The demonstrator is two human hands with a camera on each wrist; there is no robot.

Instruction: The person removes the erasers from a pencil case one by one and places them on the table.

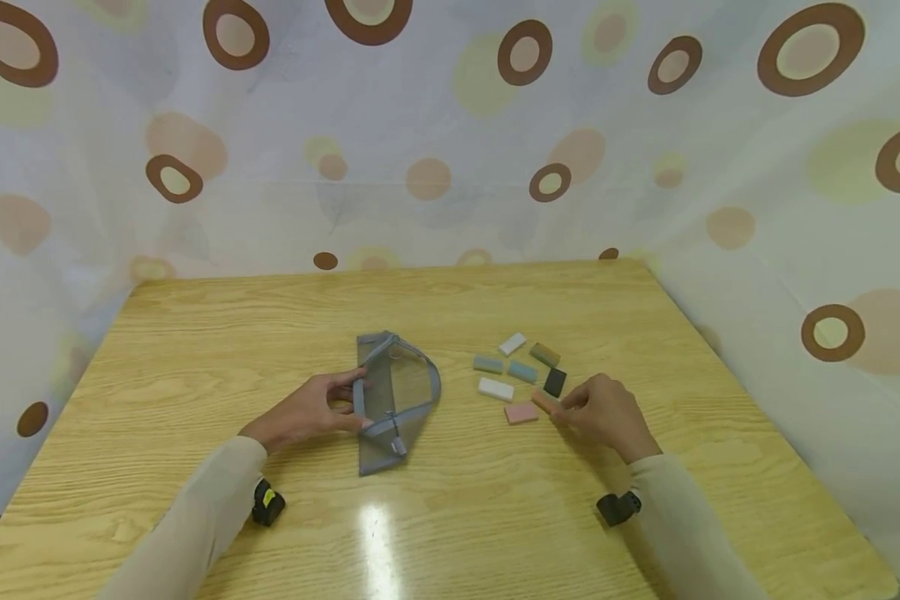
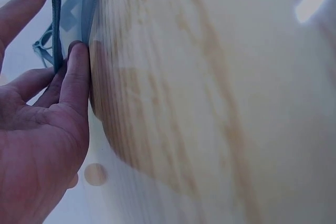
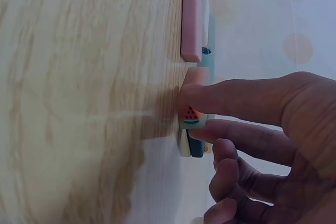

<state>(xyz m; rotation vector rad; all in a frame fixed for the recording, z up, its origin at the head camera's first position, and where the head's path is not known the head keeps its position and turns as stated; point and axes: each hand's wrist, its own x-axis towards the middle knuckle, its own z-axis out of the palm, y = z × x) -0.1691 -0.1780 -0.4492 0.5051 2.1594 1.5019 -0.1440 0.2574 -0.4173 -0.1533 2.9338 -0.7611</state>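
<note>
A grey-blue mesh zipper pouch (image 1: 381,396) lies on the table left of centre, its zipper parted into a wide mouth facing right. My left hand (image 1: 315,410) grips the pouch's left edge, fingers inside its rim in the left wrist view. At the right, my right hand (image 1: 603,417) pinches an orange eraser (image 1: 544,401) between thumb and forefinger. A watermelon picture shows on that eraser's end in the right wrist view. Close around it are a pink eraser (image 1: 521,412), a black eraser (image 1: 555,382) and a white eraser (image 1: 496,389).
Farther back in the same group lie a small white eraser (image 1: 512,343), a brown-topped eraser (image 1: 545,354) and two blue-green erasers, one at the left (image 1: 488,364) and one in the middle (image 1: 522,372). The wooden table (image 1: 217,333) meets a dotted cloth (image 1: 427,217) behind.
</note>
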